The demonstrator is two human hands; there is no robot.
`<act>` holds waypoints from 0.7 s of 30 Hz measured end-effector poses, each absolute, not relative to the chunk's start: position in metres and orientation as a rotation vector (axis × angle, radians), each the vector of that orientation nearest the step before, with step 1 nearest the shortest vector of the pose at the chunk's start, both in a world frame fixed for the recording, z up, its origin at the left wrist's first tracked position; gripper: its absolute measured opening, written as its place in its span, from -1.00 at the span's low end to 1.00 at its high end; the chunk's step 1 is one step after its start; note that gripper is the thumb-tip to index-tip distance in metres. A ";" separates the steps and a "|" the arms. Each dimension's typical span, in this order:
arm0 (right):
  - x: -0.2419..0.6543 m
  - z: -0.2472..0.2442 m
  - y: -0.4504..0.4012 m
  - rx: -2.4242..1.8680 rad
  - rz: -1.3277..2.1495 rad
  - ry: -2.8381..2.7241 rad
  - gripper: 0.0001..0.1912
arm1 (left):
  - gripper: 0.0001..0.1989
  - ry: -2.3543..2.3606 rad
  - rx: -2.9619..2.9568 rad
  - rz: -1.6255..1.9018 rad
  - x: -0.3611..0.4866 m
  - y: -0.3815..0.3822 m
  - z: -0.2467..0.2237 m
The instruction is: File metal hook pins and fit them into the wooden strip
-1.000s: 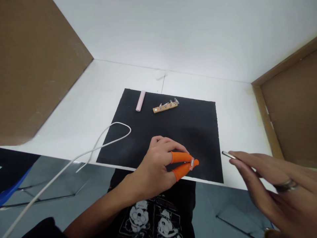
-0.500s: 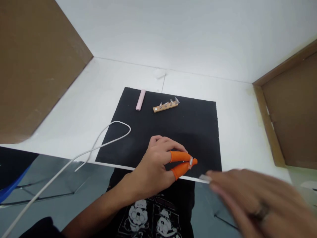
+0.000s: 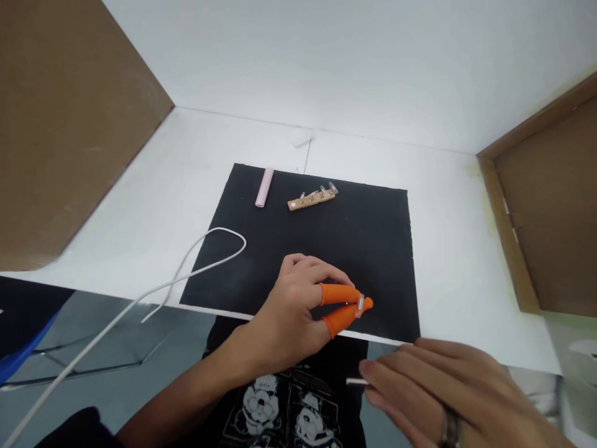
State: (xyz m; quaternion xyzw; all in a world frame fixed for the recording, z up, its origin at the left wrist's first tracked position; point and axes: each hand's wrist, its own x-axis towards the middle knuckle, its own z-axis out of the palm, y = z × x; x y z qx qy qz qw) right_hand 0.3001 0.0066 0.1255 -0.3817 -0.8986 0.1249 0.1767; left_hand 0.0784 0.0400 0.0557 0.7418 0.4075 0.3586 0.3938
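Observation:
My left hand rests on the near edge of a black mat. Its thumb and forefinger wear orange finger cots and pinch a tiny clear part. My right hand, with a ring on it, is low at the front right, below the table edge. It holds a thin metal tool whose tip points left, just under my left hand. At the far side of the mat lie a small tan strip board with clear parts and a pink stick.
A white cable loops over the mat's left corner and runs off the table to the lower left. Brown cardboard panels stand at the left and right. A white wall closes the back.
My right hand has swept from the table's right side down and left with the metal tool, ending below the table edge near my left hand. My left hand has stayed put.

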 end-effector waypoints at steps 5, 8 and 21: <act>0.323 0.119 0.014 -1.224 -0.096 -2.523 -0.88 | -0.97 1.028 1.880 0.905 0.078 0.039 0.054; 0.314 0.118 0.007 -1.158 0.101 -2.557 -0.78 | -0.97 1.027 1.884 0.904 0.079 0.039 0.054; 0.307 0.120 0.007 -1.092 0.196 -2.547 -0.68 | -0.96 1.032 1.864 0.902 0.079 0.040 0.055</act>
